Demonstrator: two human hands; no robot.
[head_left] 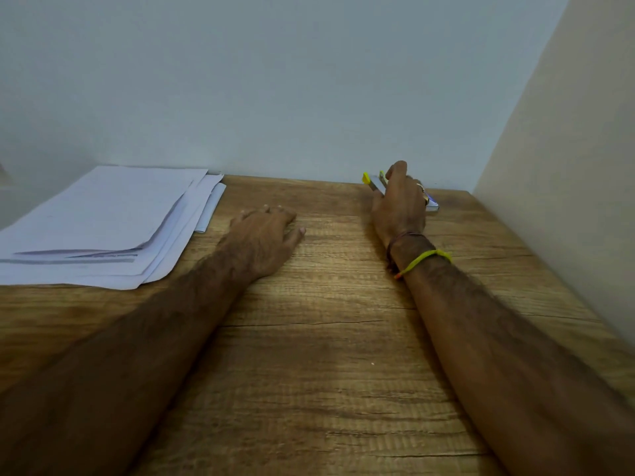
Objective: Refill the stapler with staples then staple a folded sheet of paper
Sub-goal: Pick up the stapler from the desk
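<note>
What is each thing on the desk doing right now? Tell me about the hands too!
Stapler: yellow and metal, gripped by the right hand, mostly hidden; open or closed, cannot tell.
Right hand: closed around the stapler, at the far edge of the desk.
Left hand: empty, resting palm down on the desk.
Papers: loose stack lying flat, untouched.
Small box: lying behind the right hand, mostly hidden.
Desk: wooden.

Both my forearms bare and sleeveless, right wrist (412, 250) with a dark thread band and a yellow-green string tied beside it — orange tip — ring (425, 198) on a right finger
</note>
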